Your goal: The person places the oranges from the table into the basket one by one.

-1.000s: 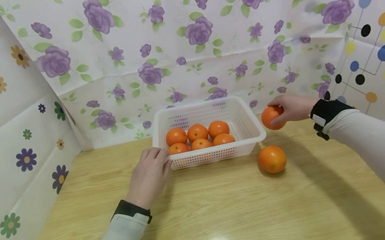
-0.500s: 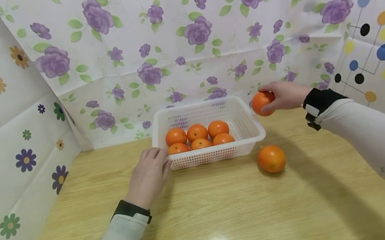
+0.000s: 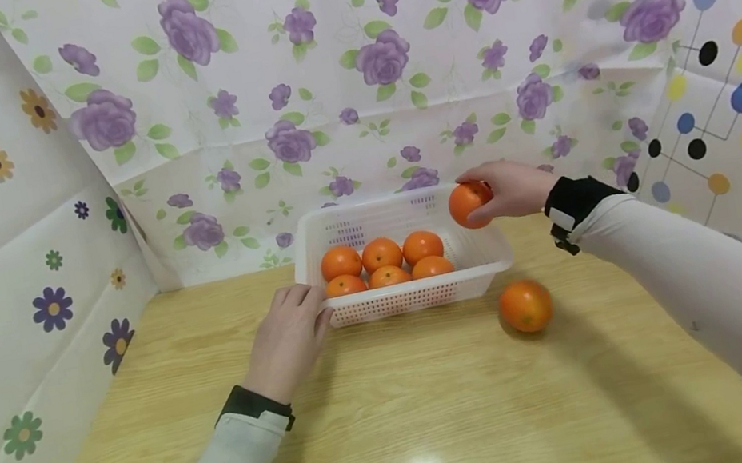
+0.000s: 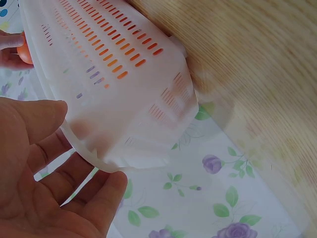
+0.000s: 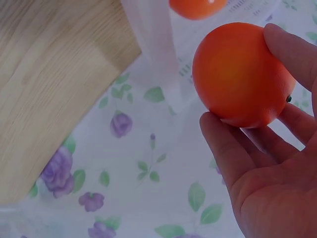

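Note:
My right hand (image 3: 511, 188) holds an orange (image 3: 468, 206) between thumb and fingers, over the right end of a white plastic basket (image 3: 418, 300). In the right wrist view, the held orange (image 5: 237, 74) shows a small dark stem spot beside the fingers. Several more oranges (image 3: 382, 255) lie in two rows in the basket's left and middle part. With thumb and fingers, my left hand (image 3: 287, 343) grips the basket rim at its front left corner; in the left wrist view, fingertips (image 4: 117, 179) meet the rim.
A single orange (image 3: 525, 306) sits on the wooden table (image 3: 383, 399) just off the basket's front right corner. Behind the basket rises a purple-flowered cloth (image 3: 331, 165), with patterned sheets at both sides.
My right hand has lifted the orange from beside the basket and carried it left, over the basket's right end. The left hand has stayed at the rim.

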The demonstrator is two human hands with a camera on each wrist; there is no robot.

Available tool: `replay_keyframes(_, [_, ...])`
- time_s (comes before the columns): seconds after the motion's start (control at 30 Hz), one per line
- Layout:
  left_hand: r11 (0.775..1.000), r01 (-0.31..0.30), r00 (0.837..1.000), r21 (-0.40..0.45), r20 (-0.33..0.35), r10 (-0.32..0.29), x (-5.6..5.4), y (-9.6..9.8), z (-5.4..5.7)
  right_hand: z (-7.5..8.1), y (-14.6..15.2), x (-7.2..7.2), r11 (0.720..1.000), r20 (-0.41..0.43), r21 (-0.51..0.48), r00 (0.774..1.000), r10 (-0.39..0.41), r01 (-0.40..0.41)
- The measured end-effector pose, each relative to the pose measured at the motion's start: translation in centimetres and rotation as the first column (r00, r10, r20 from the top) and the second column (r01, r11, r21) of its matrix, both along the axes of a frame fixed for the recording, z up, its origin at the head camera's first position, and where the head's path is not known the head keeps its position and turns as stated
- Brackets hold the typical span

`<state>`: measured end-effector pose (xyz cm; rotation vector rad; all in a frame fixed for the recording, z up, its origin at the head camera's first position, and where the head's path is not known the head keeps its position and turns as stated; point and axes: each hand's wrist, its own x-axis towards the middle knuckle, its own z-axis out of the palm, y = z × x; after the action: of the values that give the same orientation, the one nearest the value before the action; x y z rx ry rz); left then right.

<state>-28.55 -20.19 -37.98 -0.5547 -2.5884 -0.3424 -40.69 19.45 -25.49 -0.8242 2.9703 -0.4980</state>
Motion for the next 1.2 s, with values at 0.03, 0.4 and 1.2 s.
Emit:
replay_keyframes(0.03, [1.000, 0.001, 1.000, 0.001, -0.002, -0.001, 0.0, 0.0, 0.0, 0.0, -0.3, 0.0, 1.000, -0.002, 0.003, 1.000, 0.002, -0.002])
replay_keyframes(0.4, [1.000, -0.015, 1.000, -0.005, 0.013, 0.015, 0.1, 0.1, -0.1, -1.8, -2.8, -0.7, 0.998, 0.046, 0.043, 0.998, 0.035, -0.037])
replay_keyframes(1.2, [1.000, -0.004, 1.000, -0.012, -0.004, 0.004, 0.2, 0.0, 0.3, -4.6, -4.4, -2.8, 0.990, 0.078, 0.137, 0.996, -0.048, 0.037])
